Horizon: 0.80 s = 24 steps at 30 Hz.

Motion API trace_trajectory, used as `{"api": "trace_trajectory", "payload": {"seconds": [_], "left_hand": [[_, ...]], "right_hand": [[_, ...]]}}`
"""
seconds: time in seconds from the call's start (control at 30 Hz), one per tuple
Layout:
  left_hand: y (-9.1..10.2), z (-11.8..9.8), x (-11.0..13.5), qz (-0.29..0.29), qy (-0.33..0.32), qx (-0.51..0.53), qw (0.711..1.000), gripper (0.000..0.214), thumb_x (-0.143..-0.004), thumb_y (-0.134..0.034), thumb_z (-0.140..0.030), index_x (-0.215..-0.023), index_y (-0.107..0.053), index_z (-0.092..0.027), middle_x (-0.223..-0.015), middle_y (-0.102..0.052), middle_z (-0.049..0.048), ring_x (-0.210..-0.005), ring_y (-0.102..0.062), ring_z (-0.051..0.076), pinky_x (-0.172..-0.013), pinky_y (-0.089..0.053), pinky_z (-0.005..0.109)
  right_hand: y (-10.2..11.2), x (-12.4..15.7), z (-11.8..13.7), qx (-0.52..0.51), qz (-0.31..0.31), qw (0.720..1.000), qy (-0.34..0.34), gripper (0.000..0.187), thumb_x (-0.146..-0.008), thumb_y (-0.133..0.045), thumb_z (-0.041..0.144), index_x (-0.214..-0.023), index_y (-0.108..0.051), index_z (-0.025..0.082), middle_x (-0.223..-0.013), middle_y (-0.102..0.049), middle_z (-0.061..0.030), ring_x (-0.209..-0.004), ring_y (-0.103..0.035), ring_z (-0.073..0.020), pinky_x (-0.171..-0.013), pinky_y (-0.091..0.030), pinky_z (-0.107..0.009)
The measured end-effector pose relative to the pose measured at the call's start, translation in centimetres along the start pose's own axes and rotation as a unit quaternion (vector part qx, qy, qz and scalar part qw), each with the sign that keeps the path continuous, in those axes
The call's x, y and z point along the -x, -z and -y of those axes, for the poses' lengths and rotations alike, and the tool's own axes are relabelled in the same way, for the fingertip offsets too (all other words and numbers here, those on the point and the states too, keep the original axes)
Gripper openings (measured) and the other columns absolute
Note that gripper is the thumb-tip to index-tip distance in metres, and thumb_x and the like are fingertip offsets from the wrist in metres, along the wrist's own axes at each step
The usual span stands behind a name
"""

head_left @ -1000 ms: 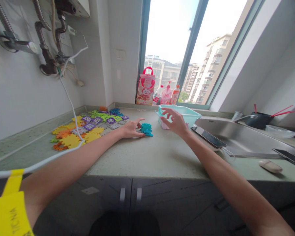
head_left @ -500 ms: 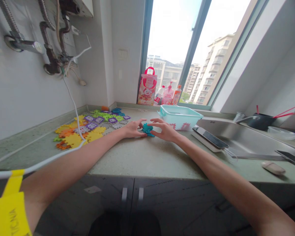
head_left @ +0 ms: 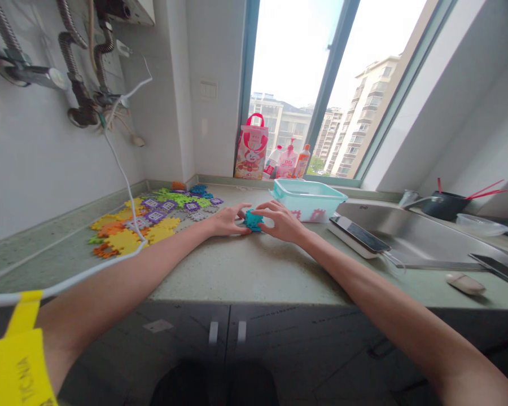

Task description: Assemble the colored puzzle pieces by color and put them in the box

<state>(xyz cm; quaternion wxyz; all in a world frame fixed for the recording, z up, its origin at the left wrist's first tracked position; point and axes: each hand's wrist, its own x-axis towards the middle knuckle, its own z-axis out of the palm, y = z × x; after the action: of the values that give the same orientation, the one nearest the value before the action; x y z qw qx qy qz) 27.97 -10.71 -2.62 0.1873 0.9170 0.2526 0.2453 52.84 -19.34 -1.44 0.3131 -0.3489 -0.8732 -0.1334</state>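
Head view, the only one. Left hand (head_left: 226,221) and right hand (head_left: 283,222) meet over the counter (head_left: 241,276), one at each side of a small blue toy block (head_left: 253,221). Fingers and thumbs of both are closed on it. Grip reads as a two-sided pinch: a piece this small leaves room for fingertips only, and opposed hands probably steady it while pressure goes on. How firmly each presses, cannot tell.

Block sits low, at or just above the counter, roughly in front of the body; likely chosen so both arms reach equally. Forearms angle inward from either side.

Left of the hands, a spread of flat toothed pieces: yellow pieces (head_left: 122,241) nearest, purple pieces (head_left: 156,216) and green pieces (head_left: 180,198) behind. Loosely grouped by colour, perhaps for easy picking. A white cable (head_left: 88,273) runs in front of them; whether it touches them, unclear.

Just beyond the right hand, an open pale-green tub (head_left: 307,202), pink shapes showing at its wall. Phone (head_left: 359,233) lies face up beside the sink (head_left: 419,237), apart from the hands, seemingly kept out of the working space.
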Motion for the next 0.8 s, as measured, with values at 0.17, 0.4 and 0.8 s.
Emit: {"api": "trace_trajectory", "payload": {"seconds": [0.17,0.4,0.8], "left_hand": [[-0.03,-0.08,0.01,0.002,0.002,0.001,1.000,0.096,-0.076,-0.080,-0.062,-0.156,-0.046,-0.023,-0.119,-0.076,0.0077,-0.112,-0.072,0.028,-0.101,-0.054,0.038],[0.04,-0.12,0.03,0.007,0.003,0.001,1.000,0.097,-0.076,-0.080,-0.063,-0.156,-0.046,-0.020,-0.118,-0.075,0.0080,-0.112,-0.072,0.027,-0.100,-0.053,0.037],[0.25,-0.30,0.12,0.005,0.000,-0.007,1.000,0.091,-0.077,-0.079,-0.061,-0.153,-0.051,-0.021,-0.116,-0.075,0.0085,-0.108,-0.073,0.029,-0.098,-0.054,0.040]], "right_hand": [[-0.21,-0.19,-0.16,-0.047,-0.022,0.999,-0.015,0.035,-0.103,-0.059,0.025,-0.131,-0.077,0.034,-0.120,-0.075,-0.0087,-0.109,-0.070,-0.0255,-0.102,-0.057,-0.045],[-0.59,-0.33,-0.15,-0.067,-0.007,0.998,-0.012,0.034,-0.103,-0.057,0.022,-0.125,-0.080,0.031,-0.119,-0.077,-0.0084,-0.109,-0.071,-0.0246,-0.099,-0.057,-0.043],[-0.85,0.43,-0.76,-0.122,-0.019,0.987,-0.100,0.058,-0.092,-0.074,0.038,-0.148,-0.063,0.027,-0.136,-0.069,-0.0136,-0.122,-0.068,-0.0293,-0.108,-0.054,-0.049]]}}
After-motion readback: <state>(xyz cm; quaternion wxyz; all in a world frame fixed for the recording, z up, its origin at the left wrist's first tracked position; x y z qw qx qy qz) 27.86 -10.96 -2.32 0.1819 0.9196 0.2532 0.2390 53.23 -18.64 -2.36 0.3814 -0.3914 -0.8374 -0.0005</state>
